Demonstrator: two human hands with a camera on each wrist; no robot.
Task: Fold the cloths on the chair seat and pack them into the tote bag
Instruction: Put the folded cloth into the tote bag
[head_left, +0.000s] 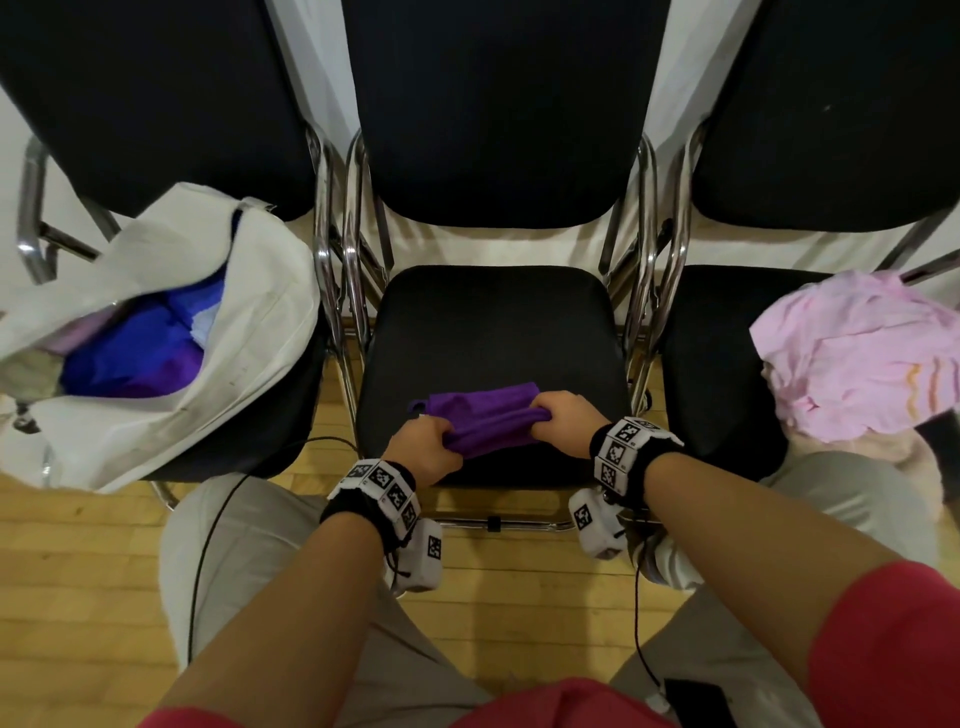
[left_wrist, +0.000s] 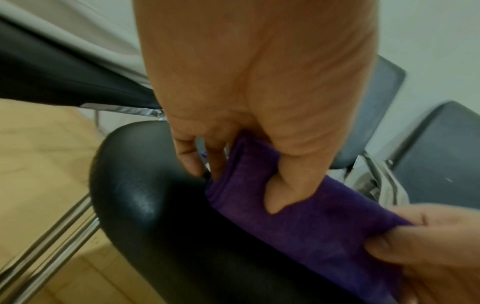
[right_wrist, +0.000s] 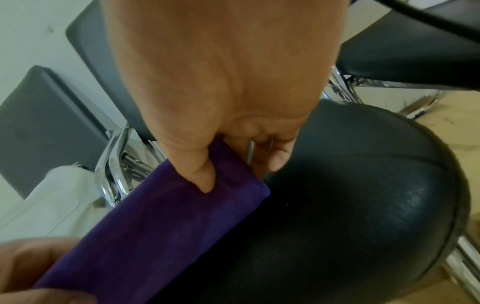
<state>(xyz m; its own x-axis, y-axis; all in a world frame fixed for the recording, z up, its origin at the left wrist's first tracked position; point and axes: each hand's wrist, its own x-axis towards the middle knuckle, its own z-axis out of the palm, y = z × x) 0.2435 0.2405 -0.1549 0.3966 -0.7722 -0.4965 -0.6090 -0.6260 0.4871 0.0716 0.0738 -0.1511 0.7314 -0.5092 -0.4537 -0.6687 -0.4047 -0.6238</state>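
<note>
A: What do the hands hold?
B: The left hand (head_left: 423, 449) and right hand (head_left: 563, 418) each pinch one end of the purple cloth (head_left: 488, 421), thumbs on top, over the middle chair seat (head_left: 493, 322).
A: Good technique?
B: Probably: match edges, keep it taut, then carry it to the tote bag (head_left: 249, 332) at left.

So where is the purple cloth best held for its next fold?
At its two short ends, from the near side. The purple cloth lies as a long band across the chair seat; left hand and right hand already pinch them.
</note>
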